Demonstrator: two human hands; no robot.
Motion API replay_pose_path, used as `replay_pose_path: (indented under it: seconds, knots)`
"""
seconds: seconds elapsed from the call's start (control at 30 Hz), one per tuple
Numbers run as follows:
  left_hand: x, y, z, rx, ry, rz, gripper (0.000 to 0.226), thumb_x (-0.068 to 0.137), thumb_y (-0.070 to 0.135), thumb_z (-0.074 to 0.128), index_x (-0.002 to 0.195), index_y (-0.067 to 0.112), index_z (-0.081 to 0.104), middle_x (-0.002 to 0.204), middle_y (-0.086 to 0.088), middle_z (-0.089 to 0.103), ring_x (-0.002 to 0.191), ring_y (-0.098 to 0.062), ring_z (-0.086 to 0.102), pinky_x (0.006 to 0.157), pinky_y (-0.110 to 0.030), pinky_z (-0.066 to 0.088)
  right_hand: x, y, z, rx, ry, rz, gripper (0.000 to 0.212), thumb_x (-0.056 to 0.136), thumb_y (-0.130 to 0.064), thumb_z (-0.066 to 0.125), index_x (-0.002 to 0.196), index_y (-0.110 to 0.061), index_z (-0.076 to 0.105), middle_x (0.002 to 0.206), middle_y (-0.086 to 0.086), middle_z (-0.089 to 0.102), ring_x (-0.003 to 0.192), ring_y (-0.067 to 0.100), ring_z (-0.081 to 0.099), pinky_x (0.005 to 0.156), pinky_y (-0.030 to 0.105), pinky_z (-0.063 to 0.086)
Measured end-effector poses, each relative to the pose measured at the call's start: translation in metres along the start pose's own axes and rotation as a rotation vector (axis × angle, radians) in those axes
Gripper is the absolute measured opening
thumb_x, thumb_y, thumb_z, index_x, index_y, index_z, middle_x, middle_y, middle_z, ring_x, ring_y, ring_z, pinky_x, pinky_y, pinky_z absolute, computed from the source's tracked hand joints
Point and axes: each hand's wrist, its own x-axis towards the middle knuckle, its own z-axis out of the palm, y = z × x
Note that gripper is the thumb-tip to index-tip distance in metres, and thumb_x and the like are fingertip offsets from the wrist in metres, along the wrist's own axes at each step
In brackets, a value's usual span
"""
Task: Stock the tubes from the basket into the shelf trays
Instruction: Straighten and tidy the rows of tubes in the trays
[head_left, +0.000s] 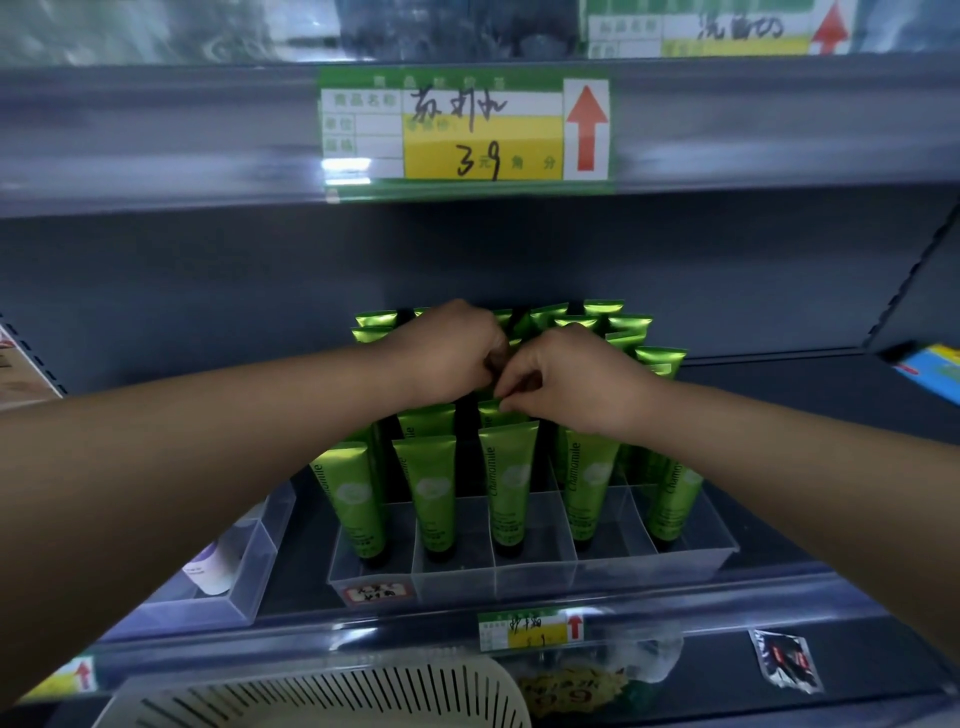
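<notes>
Several green "Chamomile" tubes (506, 488) stand cap-down in a clear divided tray (530, 577) on the middle shelf. Both my hands reach over the tray's middle rows. My right hand (566, 382) pinches the crimped top of a green tube (493, 408) in the centre column. My left hand (457, 353) has curled fingers meeting the right hand at the same spot; what its fingers hold is hidden. The white slotted basket (332, 696) sits at the bottom edge, below the shelf, and its inside is not visible.
A second clear tray (239, 587) with a white-and-purple bottle (210, 566) stands to the left. Price labels (465, 130) hang on the shelf edges. A shelf board sits close above the tubes. A small foil packet (787, 660) lies at the lower right.
</notes>
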Motion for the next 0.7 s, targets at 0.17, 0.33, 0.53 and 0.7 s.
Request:
replay_pose_path:
  seconds: [0.17,0.33,0.53,0.7]
  knots:
    - [-0.004,-0.003,0.001,-0.047,0.009,0.003,0.016,0.078,0.014,0.063,0.088,0.019,0.075,0.089,-0.001,0.073,0.085,-0.015,0.065,0.059,-0.014,0.03,-0.003,0.002,-0.005,0.038,-0.007,0.034,0.015,0.078,-0.023,0.075,0.092,-0.018,0.076,0.075,-0.01,0.065,0.063,-0.004,0.053,0.058,0.002,0.037]
    - [-0.008,-0.008,-0.001,-0.122,-0.004,-0.046,0.014,0.078,0.022,0.07,0.091,0.023,0.074,0.087,0.004,0.073,0.084,-0.01,0.066,0.072,-0.02,0.048,-0.003,0.008,-0.015,0.153,0.062,0.052,0.026,0.083,-0.034,0.067,0.079,-0.01,0.074,0.06,0.0,0.061,0.053,0.001,0.046,0.05,0.017,0.035]
    - [-0.007,-0.017,-0.007,-0.152,0.072,-0.055,0.014,0.084,0.022,0.066,0.093,0.017,0.075,0.091,0.0,0.074,0.081,-0.008,0.064,0.067,-0.015,0.038,0.008,0.022,-0.023,0.085,0.149,0.127,0.017,0.088,-0.023,0.062,0.084,-0.013,0.074,0.082,0.005,0.072,0.063,0.006,0.057,0.065,0.016,0.044]
    - [0.012,-0.024,-0.011,-0.065,0.158,-0.066,0.02,0.085,0.013,0.061,0.102,0.013,0.071,0.1,-0.005,0.072,0.095,-0.02,0.066,0.08,-0.02,0.041,0.022,0.031,-0.022,-0.094,0.138,0.072,0.021,0.082,-0.007,0.062,0.097,-0.018,0.073,0.099,0.003,0.071,0.089,0.015,0.064,0.069,0.011,0.035]
